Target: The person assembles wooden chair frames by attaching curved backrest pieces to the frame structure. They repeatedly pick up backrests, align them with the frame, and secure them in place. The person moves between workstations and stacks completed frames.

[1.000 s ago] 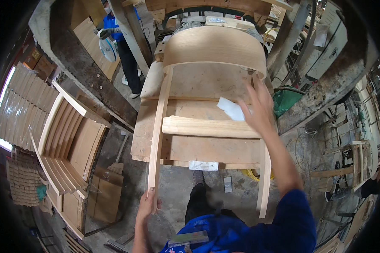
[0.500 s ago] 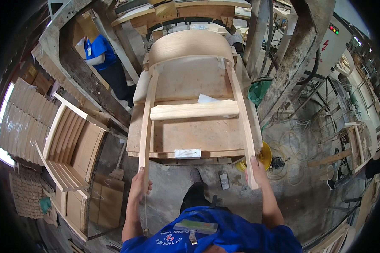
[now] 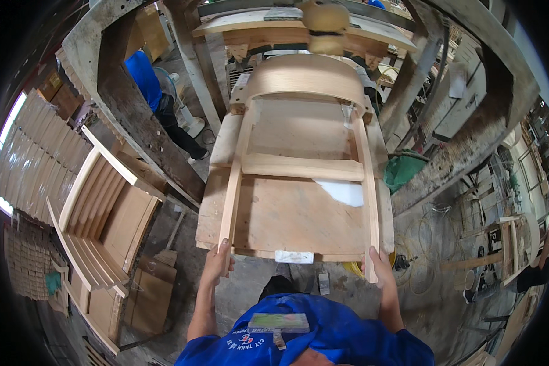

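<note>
A pale wooden chair-back frame lies over the worktable (image 3: 287, 226), with a curved backrest panel (image 3: 308, 76) at its far end, two long side legs and a crossbar (image 3: 302, 167) between them. My left hand (image 3: 217, 263) is closed around the near end of the left leg (image 3: 230, 204). The near end of the right leg (image 3: 369, 201) is gripped by my right hand (image 3: 379, 267), thumb on top. Both leg ends jut past the table's near edge. A white sheet (image 3: 344, 193) lies under the frame, near the crossbar. At the table's near edge sits a whitish block (image 3: 294, 257).
Heavy metal posts (image 3: 143, 131) flank the table on both sides. Slatted curved wooden pieces (image 3: 91, 207) stand at the left, with a person in blue (image 3: 143, 79) farther back. A green bag (image 3: 404, 171) hangs by the right post; a yellow bucket (image 3: 355, 268) stands below the table's right corner.
The frame has slid farther onto the table, away from me, with both hands still holding its legs. More of the white sheet shows on the near side of the crossbar. My view has shifted.
</note>
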{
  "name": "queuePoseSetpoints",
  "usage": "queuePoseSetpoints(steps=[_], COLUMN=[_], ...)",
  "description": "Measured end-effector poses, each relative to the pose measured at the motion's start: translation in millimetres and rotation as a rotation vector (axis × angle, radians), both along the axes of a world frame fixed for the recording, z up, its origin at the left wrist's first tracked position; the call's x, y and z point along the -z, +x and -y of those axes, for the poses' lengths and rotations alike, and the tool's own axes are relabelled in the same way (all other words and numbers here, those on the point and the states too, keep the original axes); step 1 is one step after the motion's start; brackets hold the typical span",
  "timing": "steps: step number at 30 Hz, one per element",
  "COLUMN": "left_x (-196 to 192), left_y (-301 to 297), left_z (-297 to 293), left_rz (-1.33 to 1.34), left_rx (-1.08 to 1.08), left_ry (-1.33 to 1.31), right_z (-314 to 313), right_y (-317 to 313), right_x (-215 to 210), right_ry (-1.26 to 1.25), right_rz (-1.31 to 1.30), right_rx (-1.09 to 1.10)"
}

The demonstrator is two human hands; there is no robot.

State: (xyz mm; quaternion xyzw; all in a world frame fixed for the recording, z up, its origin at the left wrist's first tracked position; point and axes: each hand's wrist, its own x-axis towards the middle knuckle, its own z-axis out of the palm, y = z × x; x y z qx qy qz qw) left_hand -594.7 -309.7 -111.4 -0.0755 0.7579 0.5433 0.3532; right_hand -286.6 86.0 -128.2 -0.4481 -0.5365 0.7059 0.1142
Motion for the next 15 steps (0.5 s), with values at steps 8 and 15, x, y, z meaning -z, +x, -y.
queuePoseSetpoints(steps=[8, 15], left_x=[4.8, 12.2], left_y=[-71.5, -87.7], left_z=[-28.5, -43.5], left_rz=[-0.043, 0.013], left_rx=[0.046, 0.021], left_ry=[0.092, 0.095], right_z=[-19.2, -36.4], right_y=[-74.6, -98.0], right_x=[-24.4, -25.0], right_ry=[-0.003, 0.014], right_rz=[0.112, 0.14], right_rx=[0.055, 0.032])
